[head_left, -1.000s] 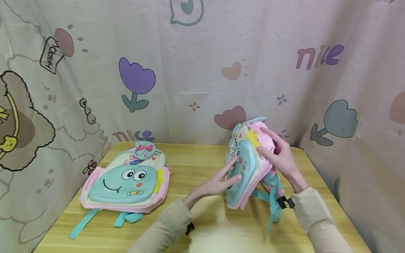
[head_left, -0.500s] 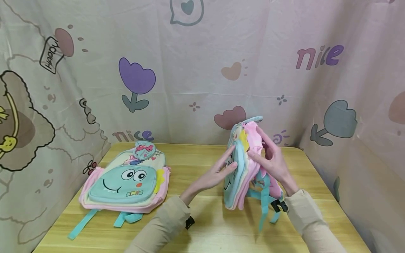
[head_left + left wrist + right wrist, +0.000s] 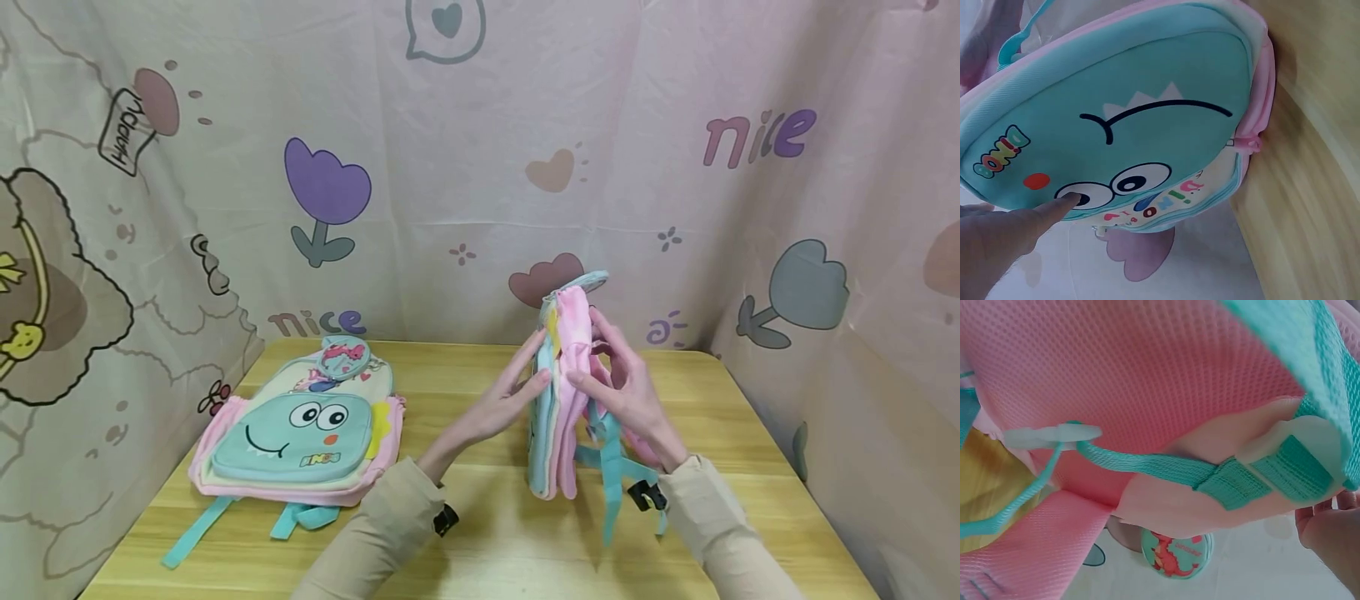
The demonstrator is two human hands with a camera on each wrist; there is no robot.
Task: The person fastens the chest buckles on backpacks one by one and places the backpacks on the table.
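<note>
Backpack (image 3: 561,425) in pink and teal is standing on its narrow side, just right of the table's middle, between your two hands. Neither hand is nearer, as both are touching it: it is lying right of your left hand (image 3: 497,406) and left of your right hand (image 3: 632,393). Your left fingers are extending nearly straight and pressing on the teal front, the index finger (image 3: 1050,215) touching a printed eye. Your right hand is gripping the raised side, thumb on the pink panel, fingers curling behind. Its long axis is running away from you, bottom facing you, round flap (image 3: 597,281) pointing to the curtain. Its front is facing left, and its teal straps (image 3: 611,475) are hanging on the right. You cannot tell for certain whether all its lower edge is resting on the wood. Well apart to the left, a second backpack (image 3: 288,442) is lying face up on the table (image 3: 457,371). Behind everything, a printed curtain (image 3: 450,167) is hanging.
</note>
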